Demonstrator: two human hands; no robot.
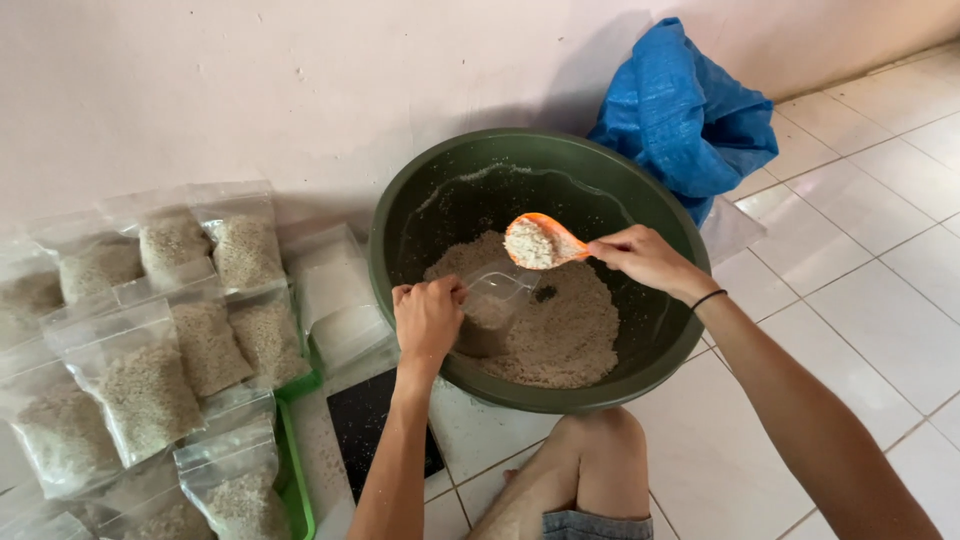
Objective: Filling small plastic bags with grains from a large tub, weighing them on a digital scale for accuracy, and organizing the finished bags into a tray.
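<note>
From my remote seat I saw the white tiled floor (pixel 880 300) carrying everything, with a pale wall behind it. The biggest thing on it was the round green basin (pixel 660 350), partly filled with a heap of coarse tan grain (pixel 570 335). Behind the basin, against the wall, slumped a crumpled blue sack (pixel 690 115). To the left lay a crowd of clear zip bags (pixel 135 385) already holding the same grain, some leaning on a green tray (pixel 295 490), and a flat black square (pixel 365 420) sat on the floor just in front of the basin.

My left hand (pixel 428 318) was inside the basin's near rim, its grip closed around the mouth of a clear plastic bag (pixel 495 310) that stood on the grain with a little grain in its bottom. My right hand (pixel 645 258) pinched the handle of an orange scoop (pixel 540 242), fingers pressed together on it. The scoop hung just above the bag's opening, loaded with grain and not touching the bag. A thin black band (pixel 708 298) circled my right wrist.
</note>
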